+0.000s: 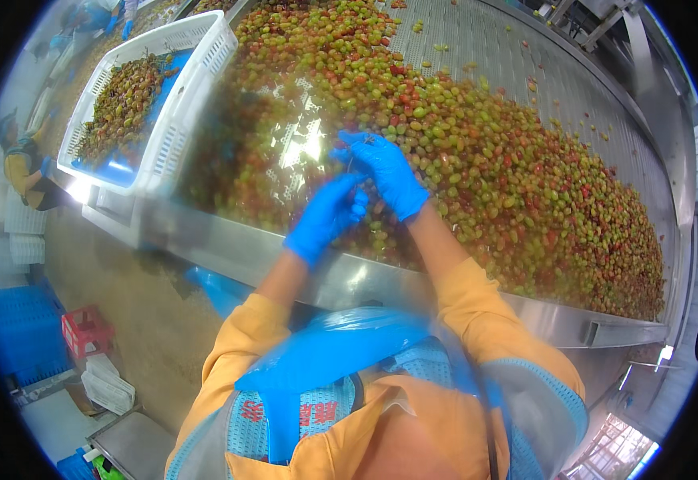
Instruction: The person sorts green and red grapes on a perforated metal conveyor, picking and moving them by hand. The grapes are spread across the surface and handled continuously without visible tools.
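Many loose green and red grapes (445,138) lie on a perforated metal conveyor belt (475,36). Over them, near the belt's front edge, are both of my hands in blue gloves. My right hand (388,171) has its fingers bent around a thin dark stem (352,162). Just below and to the left, my left hand (328,216) is close to the right one, with its fingers curled; whether it grips anything is not clear. Mist or glare blurs the grapes to the left of my hands. A white plastic crate (166,153) at the upper left holds brownish grapes and stems on blue sheeting.
A steel rim (373,279) runs between my body and the belt. A co-worker (25,162) in yellow sleeves stands at the far left, and others are at the top left. Blue crates (22,330) and a red plastic crate (88,331) stand on the floor at lower left.
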The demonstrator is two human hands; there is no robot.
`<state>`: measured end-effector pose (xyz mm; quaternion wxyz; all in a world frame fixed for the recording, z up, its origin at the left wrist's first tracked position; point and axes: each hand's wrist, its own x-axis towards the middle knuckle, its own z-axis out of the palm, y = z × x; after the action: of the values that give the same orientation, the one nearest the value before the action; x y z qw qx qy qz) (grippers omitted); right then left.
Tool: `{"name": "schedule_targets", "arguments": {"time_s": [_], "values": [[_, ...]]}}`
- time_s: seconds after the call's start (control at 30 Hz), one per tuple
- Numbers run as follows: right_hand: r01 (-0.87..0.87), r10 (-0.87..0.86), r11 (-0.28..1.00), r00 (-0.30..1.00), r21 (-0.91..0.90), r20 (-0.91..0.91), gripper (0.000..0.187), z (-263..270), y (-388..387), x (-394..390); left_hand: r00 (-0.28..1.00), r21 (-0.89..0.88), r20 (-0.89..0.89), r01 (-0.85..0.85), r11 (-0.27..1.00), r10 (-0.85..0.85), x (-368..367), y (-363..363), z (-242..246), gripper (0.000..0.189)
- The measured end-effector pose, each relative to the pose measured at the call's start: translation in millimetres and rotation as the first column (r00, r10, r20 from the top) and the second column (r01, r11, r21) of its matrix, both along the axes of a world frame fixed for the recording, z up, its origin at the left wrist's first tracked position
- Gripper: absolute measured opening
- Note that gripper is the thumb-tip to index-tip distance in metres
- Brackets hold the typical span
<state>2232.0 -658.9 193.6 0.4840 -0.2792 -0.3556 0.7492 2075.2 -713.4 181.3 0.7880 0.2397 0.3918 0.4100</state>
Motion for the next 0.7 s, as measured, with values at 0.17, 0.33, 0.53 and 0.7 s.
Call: {"name": "schedule_targets", "arguments": {"time_s": [0.17,0.33,0.53,0.7], "values": [[-0.121,0.080,0.981,0.965,0.153,0.249,0.042,27,-5,17,0.901,0.600,-0.418,0.178,0.780,0.116,-5,-30,-5,0.040],[-0.066,-0.064,0.960,0.894,0.271,0.444,0.072,-1,-22,16,0.891,0.197,0.388,-0.328,0.924,0.234,-84,32,25,0.040],[-0.415,0.203,0.865,0.804,0.283,0.558,0.069,-59,-71,13,-0.087,-0.102,0.993,-0.314,0.944,0.078,-175,74,146,0.070],[-0.684,0.009,0.539,0.588,0.492,0.809,0.066,-92,-46,39,-0.330,0.362,-0.799,0.402,0.841,0.502,-120,26,69,0.055]]}}
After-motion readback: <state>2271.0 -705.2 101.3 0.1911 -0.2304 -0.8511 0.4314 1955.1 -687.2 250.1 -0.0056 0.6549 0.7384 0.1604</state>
